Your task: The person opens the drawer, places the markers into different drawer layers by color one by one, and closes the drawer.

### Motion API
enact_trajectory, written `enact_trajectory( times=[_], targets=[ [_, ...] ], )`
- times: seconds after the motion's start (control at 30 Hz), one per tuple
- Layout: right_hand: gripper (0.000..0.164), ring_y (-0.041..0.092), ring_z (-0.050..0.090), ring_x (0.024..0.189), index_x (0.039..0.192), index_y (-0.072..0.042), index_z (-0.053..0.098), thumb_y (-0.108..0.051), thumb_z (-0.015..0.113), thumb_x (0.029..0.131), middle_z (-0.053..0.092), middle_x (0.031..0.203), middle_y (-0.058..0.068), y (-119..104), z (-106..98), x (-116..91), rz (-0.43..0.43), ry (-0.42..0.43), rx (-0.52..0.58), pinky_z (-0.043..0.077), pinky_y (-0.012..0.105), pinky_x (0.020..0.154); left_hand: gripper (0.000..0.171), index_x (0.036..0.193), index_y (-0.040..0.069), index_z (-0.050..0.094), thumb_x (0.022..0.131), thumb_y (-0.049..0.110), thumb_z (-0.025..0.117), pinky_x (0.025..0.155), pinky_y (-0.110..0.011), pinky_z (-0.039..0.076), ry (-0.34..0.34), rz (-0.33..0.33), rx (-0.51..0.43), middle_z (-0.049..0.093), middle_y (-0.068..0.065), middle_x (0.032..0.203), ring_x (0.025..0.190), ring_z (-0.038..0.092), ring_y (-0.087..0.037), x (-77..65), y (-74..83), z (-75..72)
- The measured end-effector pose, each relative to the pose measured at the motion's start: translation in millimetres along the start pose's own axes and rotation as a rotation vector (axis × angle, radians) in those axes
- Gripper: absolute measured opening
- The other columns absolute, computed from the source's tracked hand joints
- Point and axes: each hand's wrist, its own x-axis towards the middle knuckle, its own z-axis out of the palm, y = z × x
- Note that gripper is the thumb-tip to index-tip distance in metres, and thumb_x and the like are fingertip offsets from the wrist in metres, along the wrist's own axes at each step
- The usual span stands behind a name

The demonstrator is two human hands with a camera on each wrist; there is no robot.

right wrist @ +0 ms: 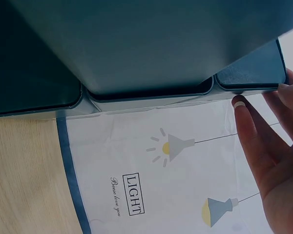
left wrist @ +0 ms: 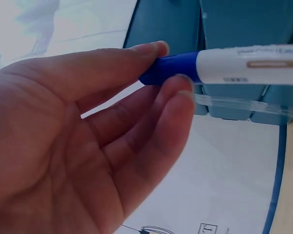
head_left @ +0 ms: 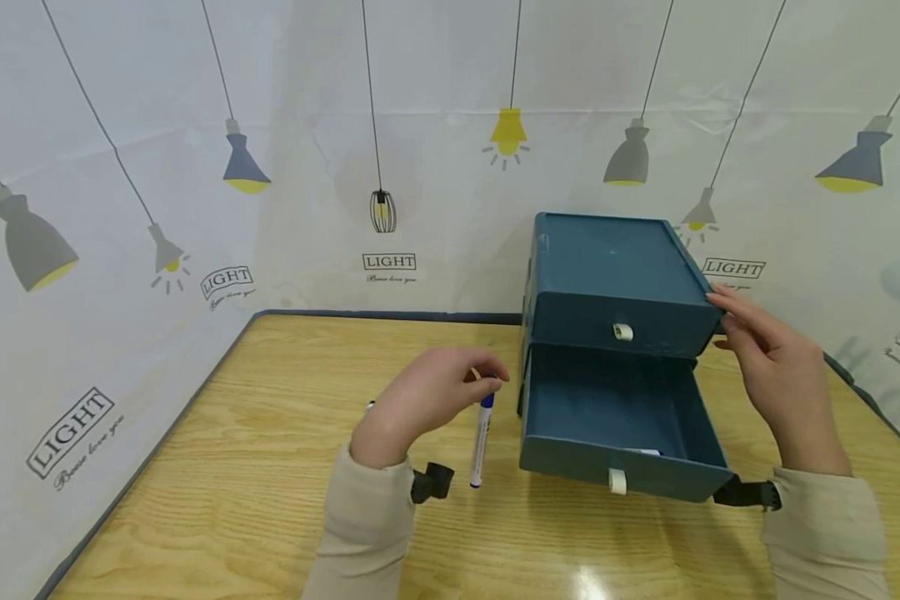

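Note:
My left hand pinches a whiteboard marker by its blue cap, between thumb and fingertips. The marker has a white barrel and hangs nearly upright beside the drawer unit; in the left wrist view, its printed barrel points right. My right hand touches the upper right front corner of a dark blue drawer unit with fairly straight fingers. The right wrist view shows these fingers at the unit's side. Below, the lower drawer is pulled out, with a white and blue object partly hidden behind its front.
The upper drawer is closed and has a small white pull tab. A small dark-tipped object peeks out behind my left wrist. Everything stands on a wooden table, with a lamp-printed sheet behind it.

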Motion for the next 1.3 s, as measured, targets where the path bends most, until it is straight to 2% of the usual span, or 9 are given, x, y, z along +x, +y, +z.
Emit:
enact_trajectory(
  times=[0.3, 0.43, 0.73, 1.3],
  targets=[
    [0.034, -0.015, 0.049, 0.088, 0.126, -0.034, 0.050, -0.022, 0.043, 0.095, 0.043, 0.131, -0.016, -0.2, 0.2, 0.2, -0.002, 0.002, 0.000, 0.039, 0.004, 0.068, 0.016, 0.104, 0.022, 0.062, 0.090, 0.024, 0.054, 0.067, -0.021, 0.045, 0.040, 0.110, 0.008, 0.058, 0.015, 0.093, 0.077, 0.052, -0.003, -6.4, 19.0, -3.2],
    [0.034, -0.015, 0.049, 0.089, 0.126, -0.034, 0.050, -0.021, 0.043, 0.095, 0.043, 0.131, -0.016, 0.2, 0.1, 0.2, -0.004, 0.003, 0.005, 0.039, 0.004, 0.068, 0.017, 0.105, 0.021, 0.062, 0.089, 0.022, 0.055, 0.068, -0.020, 0.045, 0.047, 0.138, -0.008, 0.058, 0.014, 0.096, 0.078, 0.052, -0.002, -8.7, 25.9, -3.7],
    [0.034, -0.016, 0.049, 0.087, 0.126, -0.035, 0.050, -0.023, 0.042, 0.095, 0.042, 0.131, -0.017, -0.5, -1.1, 0.4, 0.006, 0.000, -0.005, 0.039, 0.005, 0.068, 0.017, 0.104, 0.021, 0.062, 0.089, 0.019, 0.056, 0.067, -0.018, 0.044, 0.085, 0.179, 0.005, 0.058, 0.013, 0.097, 0.076, 0.051, -0.002, -12.6, 34.8, -5.3],
    [0.034, -0.015, 0.049, 0.089, 0.126, -0.034, 0.050, -0.021, 0.042, 0.095, 0.042, 0.131, -0.017, 0.1, -0.6, 0.9, 0.000, 0.001, 0.003, 0.039, 0.004, 0.068, 0.015, 0.102, 0.021, 0.062, 0.088, 0.018, 0.057, 0.065, -0.014, 0.043, 0.222, 0.308, -0.005, 0.057, 0.013, 0.093, 0.072, 0.050, 0.000, -20.6, 45.7, -11.3]
  ],
)
